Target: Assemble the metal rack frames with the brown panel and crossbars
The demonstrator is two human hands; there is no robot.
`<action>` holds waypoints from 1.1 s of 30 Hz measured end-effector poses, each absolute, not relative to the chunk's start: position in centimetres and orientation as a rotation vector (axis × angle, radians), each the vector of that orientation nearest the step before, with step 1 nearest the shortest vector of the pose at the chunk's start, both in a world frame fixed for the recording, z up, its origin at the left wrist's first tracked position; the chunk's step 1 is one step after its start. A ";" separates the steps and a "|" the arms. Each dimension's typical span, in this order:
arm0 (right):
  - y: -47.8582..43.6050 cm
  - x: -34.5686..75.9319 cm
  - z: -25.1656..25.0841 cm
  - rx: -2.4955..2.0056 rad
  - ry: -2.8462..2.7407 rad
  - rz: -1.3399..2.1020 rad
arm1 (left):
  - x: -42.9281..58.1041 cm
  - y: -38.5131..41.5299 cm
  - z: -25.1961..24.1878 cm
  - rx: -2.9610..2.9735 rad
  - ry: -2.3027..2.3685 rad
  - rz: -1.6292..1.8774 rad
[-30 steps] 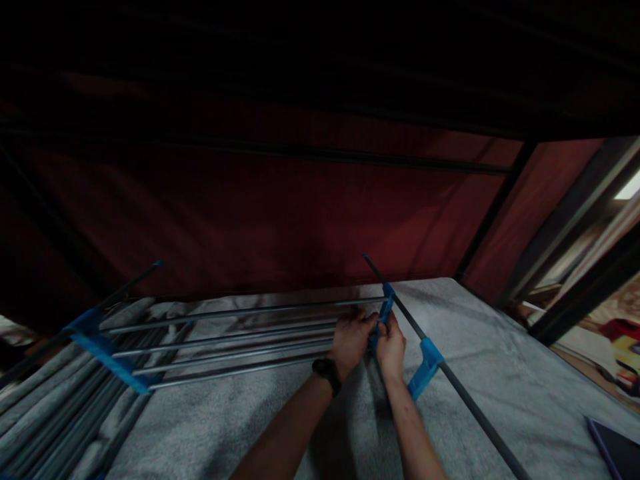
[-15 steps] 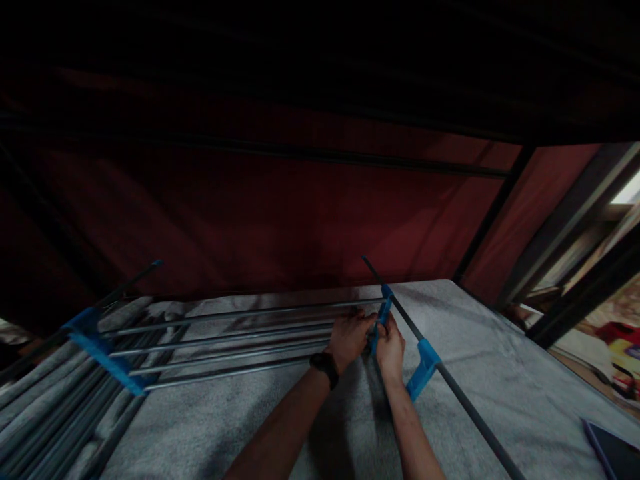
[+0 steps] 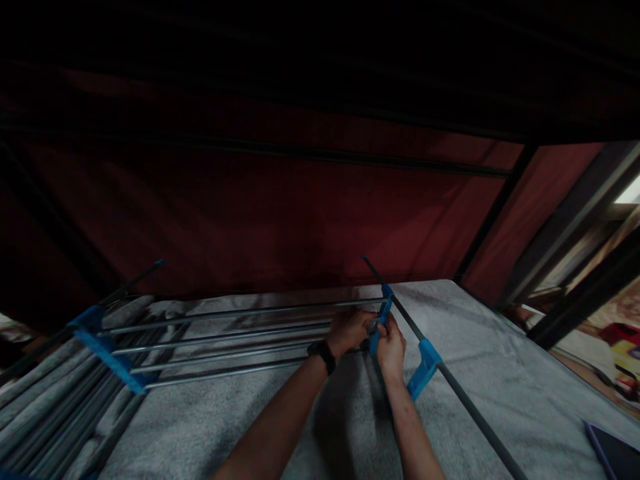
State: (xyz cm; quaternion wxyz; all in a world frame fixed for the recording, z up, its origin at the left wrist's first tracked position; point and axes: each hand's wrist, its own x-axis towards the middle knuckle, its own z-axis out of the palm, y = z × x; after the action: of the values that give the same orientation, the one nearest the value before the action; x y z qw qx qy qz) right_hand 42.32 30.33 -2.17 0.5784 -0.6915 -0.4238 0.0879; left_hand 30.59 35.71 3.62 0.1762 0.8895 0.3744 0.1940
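My left hand (image 3: 349, 331), with a dark band at its wrist, is closed around the right end of a grey metal tube (image 3: 280, 331), at the inner side of a blue plastic bracket (image 3: 385, 308). My right hand (image 3: 391, 347) grips that bracket from its outer side, thumb on the front. Several parallel tubes run left to another blue bracket (image 3: 107, 353). The lower tubes' right ends are partly hidden by my left hand and forearm. A long dark pole (image 3: 480, 417) passes through the right bracket's top and a second blue arm (image 3: 424, 367).
Everything lies on a grey blanket (image 3: 500, 360). More loose tubes (image 3: 75, 420) are bundled at the left. A dark flat device (image 3: 610, 453) is at the lower right. Behind stands a red fabric wall (image 3: 300, 227) with a dark frame post (image 3: 493, 213).
My left hand has shifted slightly, its fingers now drawn back from the bracket so that the tube end shows. My right hand stays on the bracket.
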 end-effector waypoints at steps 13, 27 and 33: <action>30.3 41.8 -2.5 -1.705 -1.011 0.139 | 31.1 35.5 4.0 2.473 1.106 0.569; 30.0 41.9 -2.4 -1.665 -1.028 0.152 | 30.7 34.6 5.0 2.701 1.102 0.443; 29.7 42.4 -3.4 -1.694 -0.995 0.216 | 28.3 29.5 3.2 2.937 0.978 0.713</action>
State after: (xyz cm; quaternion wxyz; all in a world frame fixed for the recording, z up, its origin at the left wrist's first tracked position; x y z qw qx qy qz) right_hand 42.42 29.73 -3.39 0.5501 -0.7157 -0.4204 0.0914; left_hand 28.26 29.48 3.21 -0.0177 0.9244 0.3078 0.2244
